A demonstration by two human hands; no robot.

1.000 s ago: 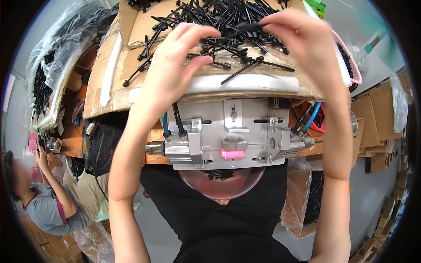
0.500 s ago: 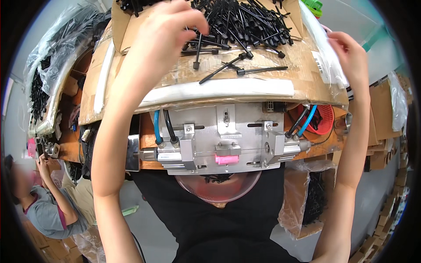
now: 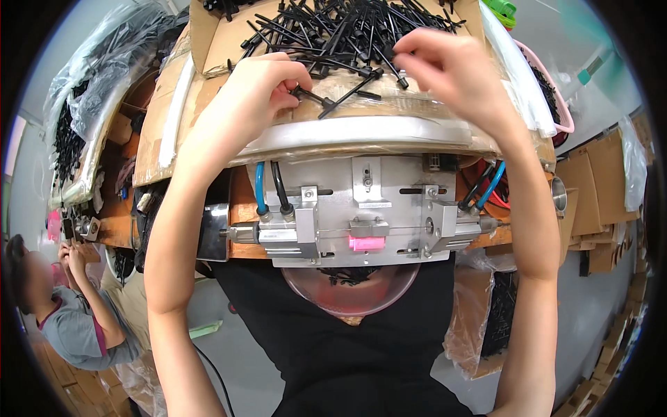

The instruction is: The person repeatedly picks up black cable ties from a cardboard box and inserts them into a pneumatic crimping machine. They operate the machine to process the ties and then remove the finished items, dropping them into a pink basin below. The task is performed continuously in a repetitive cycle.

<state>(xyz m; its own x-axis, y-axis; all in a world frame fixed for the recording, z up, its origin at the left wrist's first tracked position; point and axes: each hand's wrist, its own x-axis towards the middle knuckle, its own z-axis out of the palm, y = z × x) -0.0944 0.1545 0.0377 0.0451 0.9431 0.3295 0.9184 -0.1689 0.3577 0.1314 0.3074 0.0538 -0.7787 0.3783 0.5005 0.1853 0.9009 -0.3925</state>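
Note:
My left hand (image 3: 267, 87) is closed in a pinch on a black plastic rod (image 3: 313, 96) with a thicker head, held low over the cardboard. The rod's far end crosses a loose rod lying there. At the right front of the pile of black rods (image 3: 340, 31) is my right hand (image 3: 455, 73), its fingers bent and a little apart. A rod with a knob-like head (image 3: 397, 73) lies beside its fingertips; I see nothing held in them. Below both hands sits a metal fixture (image 3: 333, 208) with a pink block (image 3: 367, 243) at its front middle.
The cardboard surface (image 3: 156, 149) has white padded strips (image 3: 361, 131) along its edges. Blue hoses (image 3: 261, 187) and black ones run to the fixture. A clear bowl (image 3: 354, 299) with black parts is under it. Another person (image 3: 83, 320) works at the left.
My right hand has come in from the right side to the pile. My left hand has moved lower and nearer me, with a rod in its pinch.

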